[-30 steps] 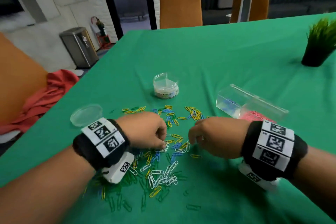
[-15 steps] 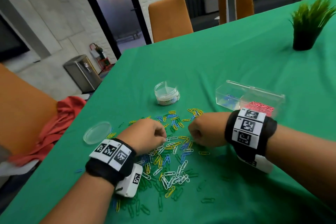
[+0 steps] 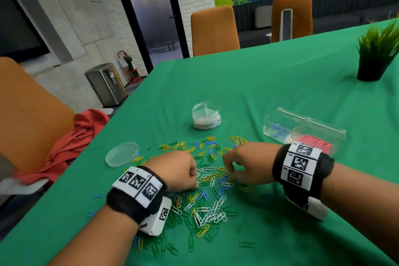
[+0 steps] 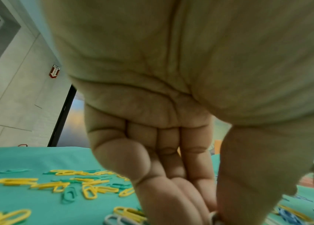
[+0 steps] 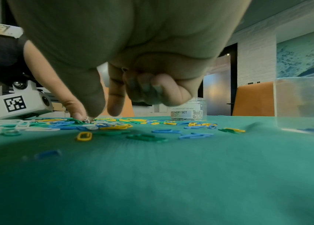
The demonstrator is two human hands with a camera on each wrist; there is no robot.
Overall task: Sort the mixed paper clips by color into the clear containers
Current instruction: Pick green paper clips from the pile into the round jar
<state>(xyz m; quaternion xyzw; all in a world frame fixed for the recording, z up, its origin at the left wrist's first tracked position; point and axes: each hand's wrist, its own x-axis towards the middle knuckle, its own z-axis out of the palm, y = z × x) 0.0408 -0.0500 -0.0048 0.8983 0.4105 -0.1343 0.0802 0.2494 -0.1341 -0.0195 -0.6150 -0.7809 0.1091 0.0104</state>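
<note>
1. The left hand (image 3: 180, 170) sits knuckles-up over the scattered pile of mixed yellow, blue, green and white paper clips (image 3: 207, 192) on the green tablecloth (image 3: 280, 93), its fingers bent down to the cloth.
2. In the left wrist view the left fingers (image 4: 171, 190) lie close together against the thumb, with a white paper clip (image 4: 214, 216) caught between their tips at the table surface; the grip is a pinch on that clip.
3. The right hand (image 3: 248, 163) hovers just to the right of the left, wrist raised, thumb and index finger curved down toward the pile.
4. In the right wrist view the right hand's index finger (image 5: 114, 100) and thumb point down with a gap between their tips, while the other three fingers are curled into the palm; whether anything is tucked inside them cannot be told.
5. A round clear plastic jar (image 3: 206, 115) stands beyond the pile; its label reads "STATIONERY SET", with a barcode beside the words.
6. Its flat round clear lid (image 3: 122, 154) lies on the cloth left of the pile.
7. A rectangular clear plastic box (image 3: 302, 129) with two compartments sits behind the right wrist: pink paper clips (image 3: 315, 142) fill the nearer compartment, and a few blue ones lie in the farther one.
8. Both wrists wear black bands carrying white panels printed with square black code markers.
</note>
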